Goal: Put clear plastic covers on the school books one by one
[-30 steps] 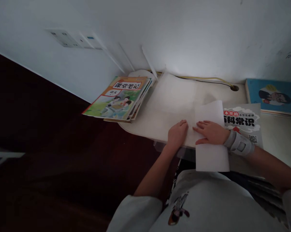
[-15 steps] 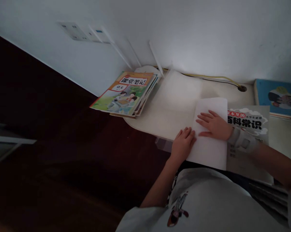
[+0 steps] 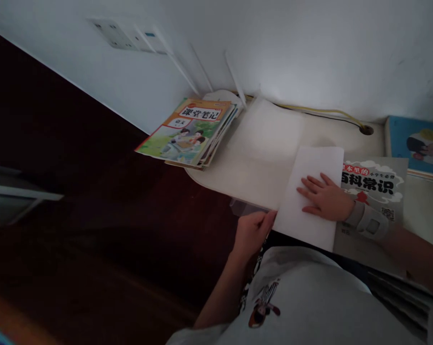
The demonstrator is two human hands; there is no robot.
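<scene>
A white sheet of paper (image 3: 310, 167) lies at the desk's front edge, overlapping the left side of a grey book (image 3: 374, 184). My right hand (image 3: 326, 197) rests flat on the paper with its fingers spread, a pale band around the wrist. At the paper's lower left corner, by the desk edge, my left hand (image 3: 254, 231) is closed, its fingertips touching or pinching that corner. What lies between those fingers is too small to make out.
A stack of books (image 3: 188, 134) overhangs the desk's left end beside a white device with antennas (image 3: 234, 79). A yellow cable (image 3: 324, 111) runs along the wall into a hole. A blue book (image 3: 417, 143) lies at the right.
My left hand has slid off the paper's surface down to its lower left corner, and its fingers have closed. My right hand stays spread on the paper. The view has shifted slightly.
</scene>
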